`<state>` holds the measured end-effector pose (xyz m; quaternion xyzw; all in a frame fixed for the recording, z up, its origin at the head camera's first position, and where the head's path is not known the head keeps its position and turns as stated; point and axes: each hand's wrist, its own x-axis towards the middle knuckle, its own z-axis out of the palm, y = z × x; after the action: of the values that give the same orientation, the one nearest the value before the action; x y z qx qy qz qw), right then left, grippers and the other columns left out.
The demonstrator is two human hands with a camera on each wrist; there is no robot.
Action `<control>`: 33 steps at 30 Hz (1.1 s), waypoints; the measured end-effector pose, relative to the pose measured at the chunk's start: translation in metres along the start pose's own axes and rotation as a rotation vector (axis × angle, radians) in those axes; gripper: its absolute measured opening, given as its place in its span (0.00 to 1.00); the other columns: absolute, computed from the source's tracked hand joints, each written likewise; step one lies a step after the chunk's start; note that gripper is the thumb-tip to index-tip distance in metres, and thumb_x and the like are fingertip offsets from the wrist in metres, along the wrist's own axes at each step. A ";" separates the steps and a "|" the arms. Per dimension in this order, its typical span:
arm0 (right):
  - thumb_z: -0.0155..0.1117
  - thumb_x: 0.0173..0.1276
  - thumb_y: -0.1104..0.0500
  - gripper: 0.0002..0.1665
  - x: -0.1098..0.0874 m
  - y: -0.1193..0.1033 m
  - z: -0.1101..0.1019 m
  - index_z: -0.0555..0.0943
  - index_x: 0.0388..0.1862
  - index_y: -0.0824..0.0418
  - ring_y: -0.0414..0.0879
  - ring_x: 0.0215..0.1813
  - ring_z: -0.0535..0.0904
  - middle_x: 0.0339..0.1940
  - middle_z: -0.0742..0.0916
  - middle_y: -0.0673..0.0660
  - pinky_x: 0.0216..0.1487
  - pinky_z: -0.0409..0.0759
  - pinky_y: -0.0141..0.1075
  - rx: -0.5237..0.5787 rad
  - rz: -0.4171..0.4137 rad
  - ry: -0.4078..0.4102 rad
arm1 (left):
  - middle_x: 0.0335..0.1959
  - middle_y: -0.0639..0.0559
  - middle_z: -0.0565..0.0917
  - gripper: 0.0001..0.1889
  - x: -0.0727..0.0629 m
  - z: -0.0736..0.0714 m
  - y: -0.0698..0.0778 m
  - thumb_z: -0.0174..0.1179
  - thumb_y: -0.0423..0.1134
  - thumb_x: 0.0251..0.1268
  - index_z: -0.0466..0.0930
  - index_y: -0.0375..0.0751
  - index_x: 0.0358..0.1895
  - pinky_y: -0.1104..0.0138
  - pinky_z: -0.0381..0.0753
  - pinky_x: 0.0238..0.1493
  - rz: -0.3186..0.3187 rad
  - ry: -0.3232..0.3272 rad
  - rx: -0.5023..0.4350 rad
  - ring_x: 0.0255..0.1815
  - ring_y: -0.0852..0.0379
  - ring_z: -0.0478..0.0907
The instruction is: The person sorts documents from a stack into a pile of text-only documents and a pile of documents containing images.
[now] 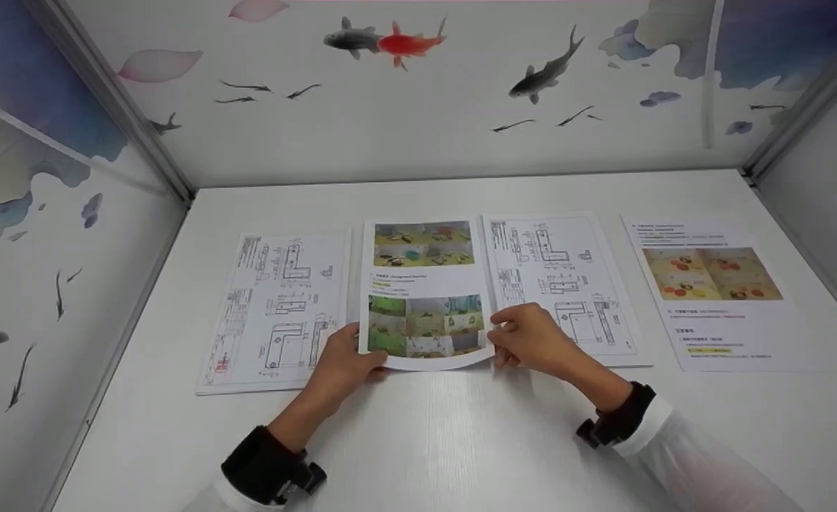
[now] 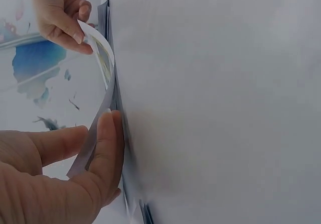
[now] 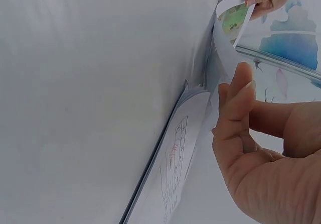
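A printed sheet of paper (image 1: pixel 429 282) with two colour photo blocks lies in the middle, its near edge bowed up. My left hand (image 1: pixel 345 361) pinches its near left corner between thumb and fingers; the left wrist view shows the paper curving away from that hand (image 2: pixel 75 169). At the near right edge my right hand (image 1: pixel 534 343) pinches the same sheet; in the right wrist view the fingers (image 3: pixel 235 118) curl at the paper's edge. Technical drawings lie on both sides: a left stack (image 1: pixel 251 334) beside my left hand and a right stack (image 1: pixel 532 281) partly covered by my right hand.
Farther right, a separate printed page (image 1: pixel 717 327) with a food photo lies flat on the white table (image 1: pixel 418 441). A back wall (image 1: pixel 454 135) painted with fish and side walls enclose the table. Both wrists wear black camera straps.
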<state>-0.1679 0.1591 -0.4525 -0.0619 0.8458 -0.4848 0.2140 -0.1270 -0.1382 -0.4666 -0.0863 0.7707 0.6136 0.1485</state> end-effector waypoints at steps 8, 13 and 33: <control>0.62 0.73 0.66 0.23 -0.003 0.002 -0.005 0.75 0.63 0.78 0.49 0.26 0.86 0.27 0.89 0.57 0.30 0.83 0.39 -0.089 -0.017 -0.031 | 0.51 0.36 0.81 0.35 -0.005 -0.005 0.008 0.63 0.30 0.65 0.60 0.26 0.74 0.63 0.83 0.37 -0.018 0.048 0.197 0.37 0.52 0.84; 0.62 0.74 0.64 0.22 -0.008 -0.001 -0.006 0.77 0.63 0.76 0.49 0.24 0.84 0.30 0.89 0.57 0.28 0.82 0.40 -0.172 -0.038 -0.026 | 0.60 0.29 0.76 0.40 -0.016 -0.007 0.013 0.64 0.36 0.67 0.55 0.22 0.75 0.56 0.82 0.46 0.018 0.074 0.408 0.52 0.42 0.80; 0.68 0.72 0.53 0.29 -0.025 0.001 0.018 0.77 0.68 0.63 0.59 0.78 0.63 0.77 0.70 0.64 0.71 0.58 0.68 -0.798 -0.426 -0.190 | 0.72 0.20 0.60 0.43 -0.016 -0.061 0.002 0.63 0.43 0.71 0.51 0.16 0.74 0.39 0.59 0.71 0.121 0.299 0.803 0.73 0.26 0.59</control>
<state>-0.1376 0.1533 -0.4538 -0.3562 0.9112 -0.1468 0.1457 -0.1205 -0.1979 -0.4468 -0.0644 0.9651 0.2531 0.0209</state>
